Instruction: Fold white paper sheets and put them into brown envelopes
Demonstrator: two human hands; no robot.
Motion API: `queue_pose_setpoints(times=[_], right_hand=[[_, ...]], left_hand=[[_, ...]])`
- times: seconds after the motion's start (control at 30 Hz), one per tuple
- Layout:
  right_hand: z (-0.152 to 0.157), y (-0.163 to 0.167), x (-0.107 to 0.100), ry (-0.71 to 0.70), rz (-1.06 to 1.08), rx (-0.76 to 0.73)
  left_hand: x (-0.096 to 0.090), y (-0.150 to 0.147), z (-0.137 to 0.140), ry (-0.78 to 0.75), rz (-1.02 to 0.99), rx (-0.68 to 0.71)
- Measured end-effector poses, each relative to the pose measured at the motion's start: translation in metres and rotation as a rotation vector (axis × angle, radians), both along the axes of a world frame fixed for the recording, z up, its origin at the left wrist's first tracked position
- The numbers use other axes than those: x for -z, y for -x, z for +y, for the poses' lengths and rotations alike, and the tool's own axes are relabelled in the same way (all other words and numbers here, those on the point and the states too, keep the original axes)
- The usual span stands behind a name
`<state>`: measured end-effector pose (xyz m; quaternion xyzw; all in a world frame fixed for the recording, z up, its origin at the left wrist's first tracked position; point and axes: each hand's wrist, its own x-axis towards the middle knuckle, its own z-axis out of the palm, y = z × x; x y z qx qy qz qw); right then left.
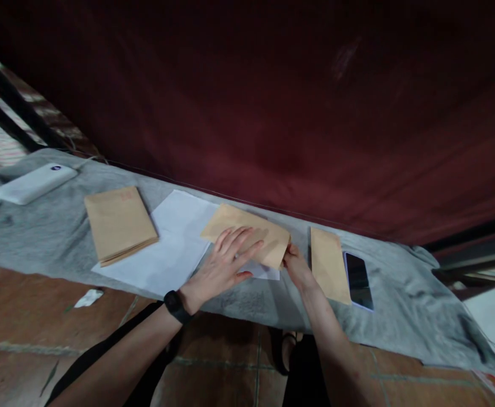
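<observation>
A brown paper envelope [268, 234] lies crosswise in front of me, over the edge of some white paper. My left hand [230, 257], with a dark watch on its wrist, rests flat on the envelope with its fingers spread. At the envelope's right end, my right hand [296, 265] has its fingers closed on the edge; some fingertips are hidden beneath it. White sheets [162, 243] are spread to the left, partly under a stack of brown envelopes [120, 220]. Another brown envelope [330, 263] lies just right of my right hand.
Grey cloth [404, 299] covers the narrow surface. A phone [358, 281] lies beside the right envelope. A white device [35, 182] with a cable sits at the far left. Behind rises a dark red fabric [247, 113]. A white scrap [89, 298] lies on the tiled floor.
</observation>
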<state>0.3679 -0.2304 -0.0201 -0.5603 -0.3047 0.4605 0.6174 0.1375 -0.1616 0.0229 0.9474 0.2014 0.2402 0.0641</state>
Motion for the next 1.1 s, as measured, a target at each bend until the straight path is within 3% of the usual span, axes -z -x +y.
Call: queue_pose_setpoints(times=[0.1,0.27,0.57,0.8,1.1], right_hand=[[-0.006,-0.001,-0.006,0.032,-0.009,-0.169],[-0.012,-0.002,-0.013,0.061,-0.092,-0.296],[-0.016,-0.015,0.003,0.037,-0.182,-0.358],[-0.016,-0.021,0.006,0.116,-0.245,-0.416],[-0.018,-0.024,0.009,0.072,-0.299,-0.356]], left_hand=[[0.007,-0.002,0.005,-0.01,0.069,0.005],[0.018,0.001,0.008,0.114,0.154,0.006],[0.025,0.003,0.011,0.334,0.163,0.087],[0.029,-0.002,0.008,0.286,0.16,0.066],[0.025,-0.007,0.006,0.126,0.13,0.022]])
